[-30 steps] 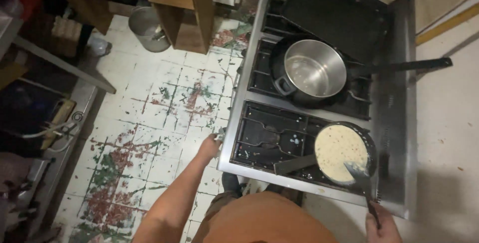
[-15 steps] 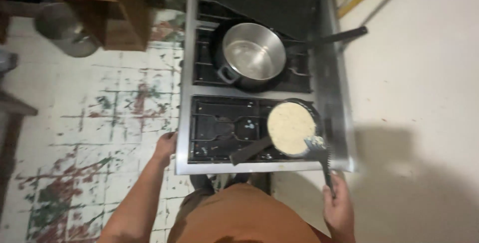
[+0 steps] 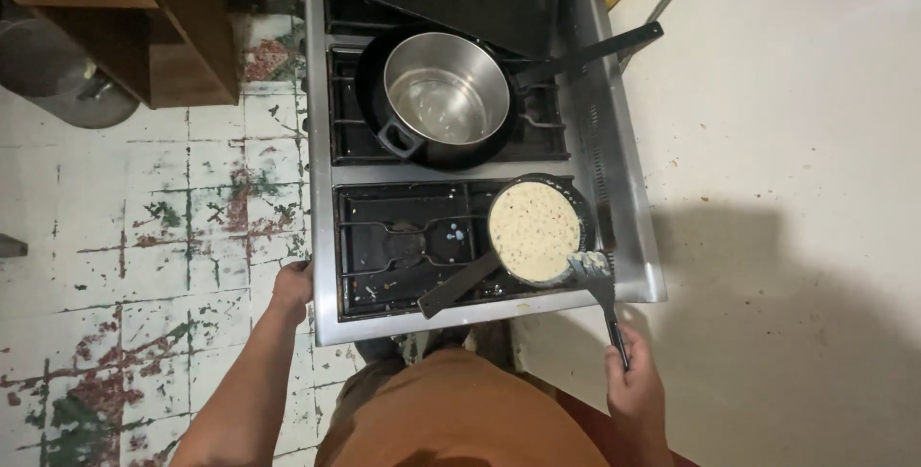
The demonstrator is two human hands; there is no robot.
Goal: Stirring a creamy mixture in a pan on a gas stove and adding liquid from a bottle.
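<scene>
Black spatula (image 3: 602, 299), gripped closed in the right hand (image 3: 635, 388), angles up-left, blade touching the small pan's (image 3: 537, 229) pancake (image 3: 533, 230) edge. Left hand (image 3: 291, 287) rests on the stove (image 3: 326, 266) corner.

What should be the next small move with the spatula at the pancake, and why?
Probably slide the spatula, held in the right hand, further under the pancake. Its blade sits only at the near edge of the small black pan, and the pale top is dotted with bubbles. The left hand rests on the stove edge.
</scene>
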